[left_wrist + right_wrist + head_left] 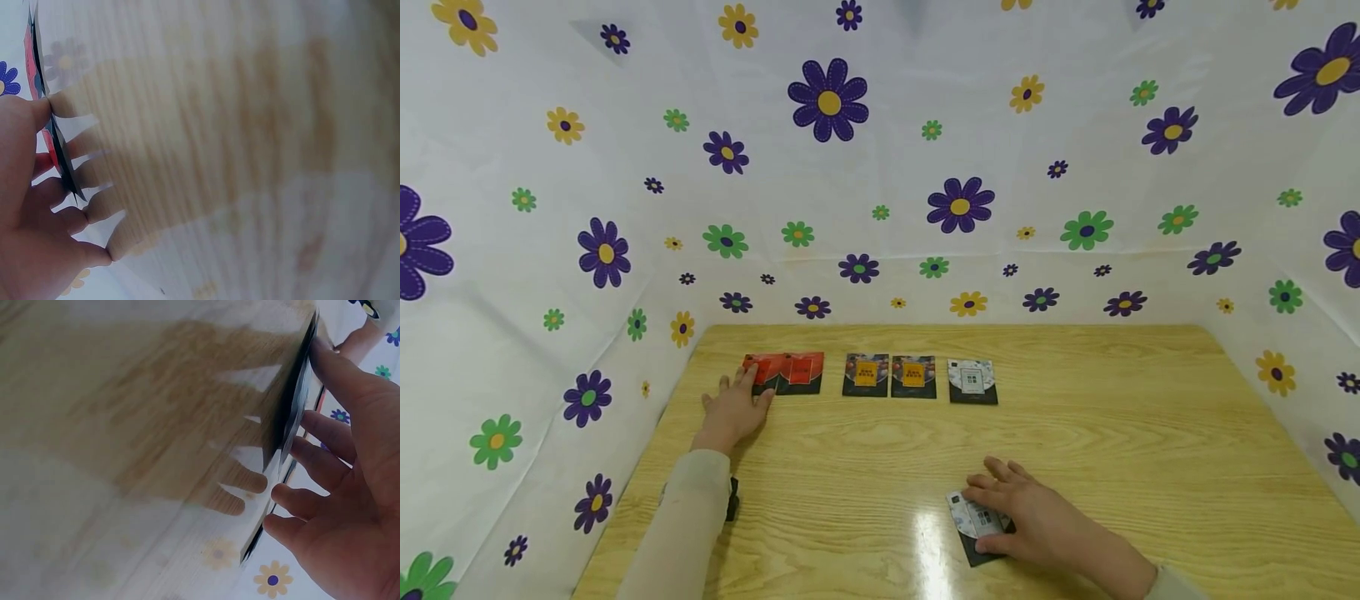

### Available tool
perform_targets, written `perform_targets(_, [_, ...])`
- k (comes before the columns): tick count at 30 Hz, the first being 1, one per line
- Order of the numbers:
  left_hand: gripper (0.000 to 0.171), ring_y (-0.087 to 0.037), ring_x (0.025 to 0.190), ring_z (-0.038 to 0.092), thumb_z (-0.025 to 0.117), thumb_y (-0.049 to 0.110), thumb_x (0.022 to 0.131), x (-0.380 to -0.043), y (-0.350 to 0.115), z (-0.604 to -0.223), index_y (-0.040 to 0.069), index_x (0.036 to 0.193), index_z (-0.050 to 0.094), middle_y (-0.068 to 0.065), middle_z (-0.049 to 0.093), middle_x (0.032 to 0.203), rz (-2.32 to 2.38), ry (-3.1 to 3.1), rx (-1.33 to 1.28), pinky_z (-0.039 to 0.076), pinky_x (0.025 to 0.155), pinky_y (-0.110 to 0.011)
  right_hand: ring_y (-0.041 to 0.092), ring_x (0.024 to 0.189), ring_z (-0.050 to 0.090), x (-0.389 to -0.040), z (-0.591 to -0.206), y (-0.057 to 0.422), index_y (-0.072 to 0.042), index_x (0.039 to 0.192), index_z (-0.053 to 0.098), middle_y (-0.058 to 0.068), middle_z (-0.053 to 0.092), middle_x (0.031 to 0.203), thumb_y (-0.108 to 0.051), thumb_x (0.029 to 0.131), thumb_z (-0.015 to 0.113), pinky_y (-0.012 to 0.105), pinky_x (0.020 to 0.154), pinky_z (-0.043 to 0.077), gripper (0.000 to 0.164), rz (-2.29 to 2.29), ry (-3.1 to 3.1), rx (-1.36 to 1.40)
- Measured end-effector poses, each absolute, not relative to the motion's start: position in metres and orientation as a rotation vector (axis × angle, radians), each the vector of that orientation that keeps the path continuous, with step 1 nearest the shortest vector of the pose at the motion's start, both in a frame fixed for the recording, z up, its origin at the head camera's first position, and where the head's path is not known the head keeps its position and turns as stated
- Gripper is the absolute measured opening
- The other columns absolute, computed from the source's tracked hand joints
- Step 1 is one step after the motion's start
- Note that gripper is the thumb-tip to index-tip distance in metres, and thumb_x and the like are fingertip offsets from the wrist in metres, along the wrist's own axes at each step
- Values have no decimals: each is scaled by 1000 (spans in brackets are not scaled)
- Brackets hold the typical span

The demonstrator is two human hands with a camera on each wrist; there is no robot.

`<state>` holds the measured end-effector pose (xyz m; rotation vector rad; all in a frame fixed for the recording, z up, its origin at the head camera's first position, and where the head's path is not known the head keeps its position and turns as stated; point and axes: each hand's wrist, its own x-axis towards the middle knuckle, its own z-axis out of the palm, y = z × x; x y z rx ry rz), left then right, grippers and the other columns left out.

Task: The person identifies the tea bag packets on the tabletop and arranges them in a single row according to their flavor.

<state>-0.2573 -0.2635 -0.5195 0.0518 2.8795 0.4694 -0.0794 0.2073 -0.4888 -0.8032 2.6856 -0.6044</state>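
My left hand [733, 414] rests at the far left, fingers spread over the left one of two red and black packets [805, 372] lying side by side. In the left wrist view, its thumb and fingertips are right at the packet's edges [62, 153]. Near the front, my right hand [1037, 515] lies over a white and black packet [981, 521], thumb at its lower edge and fingers spread across its top. The right wrist view shows this packet [294, 403] edge-on, close over the table, with fingertips touching its face.
Two dark packets with orange labels [867, 374] lie along the back of the wooden table [1112, 433]. To their right is another white and black packet [972, 382]. A flower-print cloth [887, 167] closes off the back and both sides.
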Motion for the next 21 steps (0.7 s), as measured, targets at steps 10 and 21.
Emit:
perform_targets(10, [75, -60, 157, 7, 39, 46, 113, -256, -262, -518, 5, 170, 13, -29, 11, 173, 466, 2876, 51, 4, 118, -86, 51, 150, 41, -91, -495, 217, -8, 152, 58, 18, 56, 156, -46, 100, 69, 69, 120, 35, 65, -533, 2796, -775])
perform_targets(21, [75, -61, 157, 6, 39, 46, 113, -255, -262, -514, 4, 170, 12, -30, 11, 173, 476, 2872, 57, 4, 117, -86, 56, 148, 41, -104, -497, 230, -6, 152, 57, 20, 57, 155, -40, 102, 68, 71, 119, 34, 61, -496, 2893, -679])
